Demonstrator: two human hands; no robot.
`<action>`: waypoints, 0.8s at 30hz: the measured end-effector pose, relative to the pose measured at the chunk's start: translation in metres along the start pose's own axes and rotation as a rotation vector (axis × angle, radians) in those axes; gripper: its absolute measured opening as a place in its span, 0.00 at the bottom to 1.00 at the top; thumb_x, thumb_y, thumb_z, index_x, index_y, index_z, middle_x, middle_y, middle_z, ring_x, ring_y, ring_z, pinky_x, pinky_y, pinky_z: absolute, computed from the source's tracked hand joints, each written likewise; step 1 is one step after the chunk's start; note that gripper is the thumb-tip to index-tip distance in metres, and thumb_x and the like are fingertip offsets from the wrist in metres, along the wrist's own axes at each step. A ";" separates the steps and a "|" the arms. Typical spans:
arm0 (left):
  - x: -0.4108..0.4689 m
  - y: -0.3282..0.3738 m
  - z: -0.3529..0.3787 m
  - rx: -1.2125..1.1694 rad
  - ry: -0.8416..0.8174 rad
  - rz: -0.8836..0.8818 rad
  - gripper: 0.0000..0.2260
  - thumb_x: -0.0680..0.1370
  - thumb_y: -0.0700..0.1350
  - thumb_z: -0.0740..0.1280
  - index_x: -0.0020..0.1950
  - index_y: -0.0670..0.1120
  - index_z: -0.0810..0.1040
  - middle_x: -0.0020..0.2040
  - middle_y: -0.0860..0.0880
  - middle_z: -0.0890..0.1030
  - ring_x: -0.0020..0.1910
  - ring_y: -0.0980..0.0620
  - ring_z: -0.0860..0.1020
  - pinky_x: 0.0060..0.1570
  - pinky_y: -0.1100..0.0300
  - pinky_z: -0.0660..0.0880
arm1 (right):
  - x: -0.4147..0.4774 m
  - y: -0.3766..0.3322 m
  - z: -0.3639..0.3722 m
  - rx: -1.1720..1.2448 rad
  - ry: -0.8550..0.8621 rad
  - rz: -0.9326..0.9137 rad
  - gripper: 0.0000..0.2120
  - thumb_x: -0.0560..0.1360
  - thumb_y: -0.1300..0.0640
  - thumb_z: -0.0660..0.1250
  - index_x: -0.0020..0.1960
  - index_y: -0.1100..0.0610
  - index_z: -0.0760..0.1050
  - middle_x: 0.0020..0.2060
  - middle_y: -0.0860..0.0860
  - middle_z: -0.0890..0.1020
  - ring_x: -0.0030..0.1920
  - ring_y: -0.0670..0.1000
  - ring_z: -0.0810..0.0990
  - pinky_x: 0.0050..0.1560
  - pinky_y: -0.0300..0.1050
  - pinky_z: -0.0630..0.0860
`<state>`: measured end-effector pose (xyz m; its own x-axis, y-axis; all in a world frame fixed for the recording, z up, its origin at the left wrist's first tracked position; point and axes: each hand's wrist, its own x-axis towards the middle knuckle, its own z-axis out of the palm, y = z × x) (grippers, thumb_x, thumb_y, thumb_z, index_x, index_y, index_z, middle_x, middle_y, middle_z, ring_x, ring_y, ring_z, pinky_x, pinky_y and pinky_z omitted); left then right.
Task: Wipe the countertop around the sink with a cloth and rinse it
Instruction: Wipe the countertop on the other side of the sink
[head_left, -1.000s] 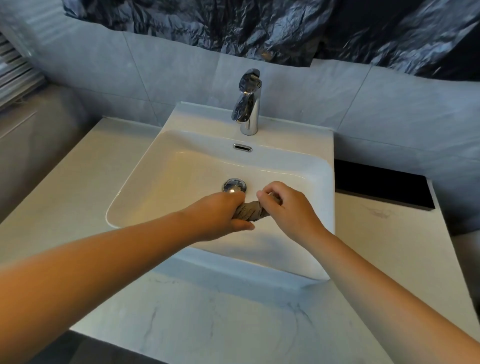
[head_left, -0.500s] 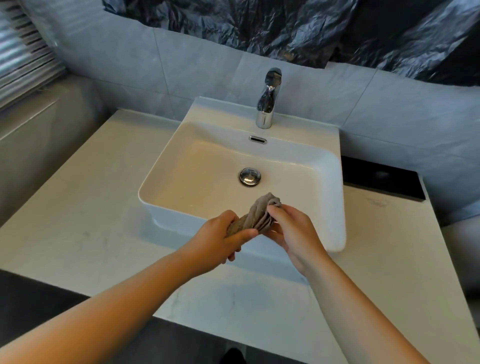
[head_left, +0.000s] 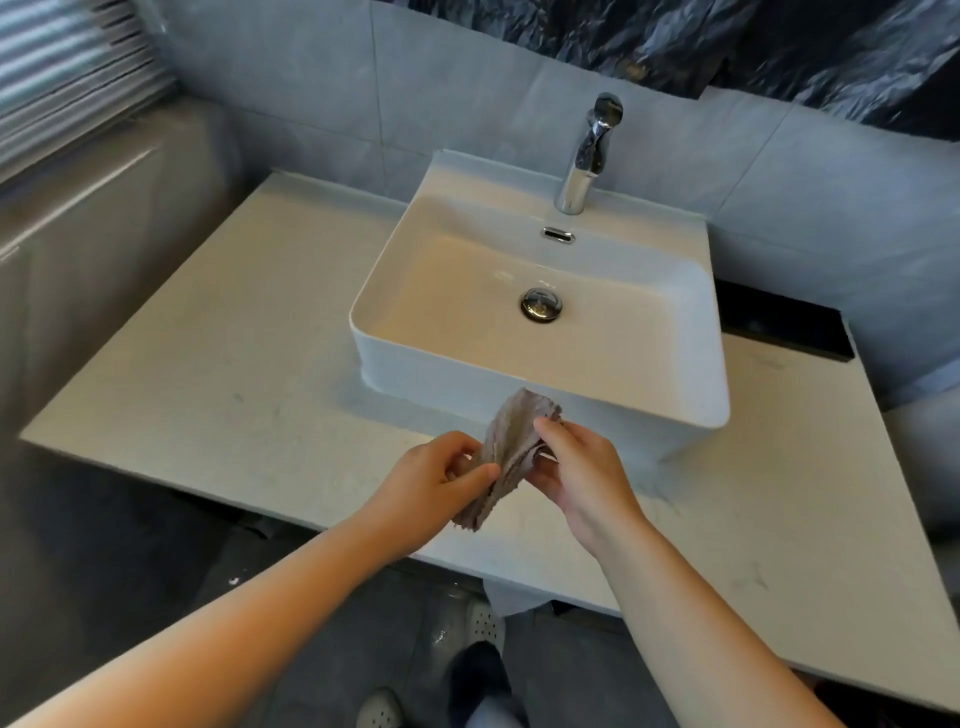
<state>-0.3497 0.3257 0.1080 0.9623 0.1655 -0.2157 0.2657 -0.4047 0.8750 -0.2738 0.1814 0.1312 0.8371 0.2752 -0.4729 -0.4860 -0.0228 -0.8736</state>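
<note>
Between your hands, above the countertop's (head_left: 218, 338) front edge just before the sink (head_left: 540, 410), hangs the bunched cloth (head_left: 511, 452): your left hand (head_left: 436, 480) and right hand (head_left: 576, 475) each pinch a side, probably to open it for wiping.

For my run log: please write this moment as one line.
left hand: pinches cloth | right hand: holds cloth | cloth: bunched, over countertop, in front of sink
</note>
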 end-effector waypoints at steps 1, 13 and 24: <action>-0.004 -0.004 0.000 -0.018 -0.016 -0.006 0.06 0.78 0.51 0.64 0.49 0.50 0.76 0.36 0.50 0.80 0.31 0.60 0.75 0.32 0.67 0.72 | -0.002 0.004 0.002 -0.046 0.021 -0.022 0.11 0.80 0.58 0.61 0.48 0.63 0.79 0.42 0.58 0.84 0.43 0.53 0.83 0.45 0.46 0.80; -0.022 -0.037 -0.004 0.021 -0.005 -0.071 0.08 0.80 0.49 0.62 0.51 0.48 0.79 0.42 0.53 0.80 0.41 0.55 0.78 0.45 0.58 0.78 | -0.011 0.043 0.006 0.030 0.137 0.044 0.11 0.80 0.52 0.60 0.54 0.57 0.77 0.49 0.54 0.83 0.51 0.52 0.82 0.51 0.47 0.79; -0.026 -0.106 -0.023 0.589 0.079 -0.170 0.14 0.79 0.51 0.62 0.61 0.47 0.75 0.55 0.49 0.77 0.49 0.52 0.75 0.50 0.61 0.72 | 0.070 0.064 -0.038 -0.971 0.274 -0.541 0.06 0.76 0.54 0.67 0.46 0.57 0.79 0.39 0.49 0.81 0.40 0.50 0.77 0.35 0.44 0.69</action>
<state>-0.4047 0.3848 0.0307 0.9026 0.3282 -0.2785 0.4237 -0.7915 0.4404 -0.2365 0.1623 0.0381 0.9619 0.2590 0.0872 0.2541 -0.7305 -0.6339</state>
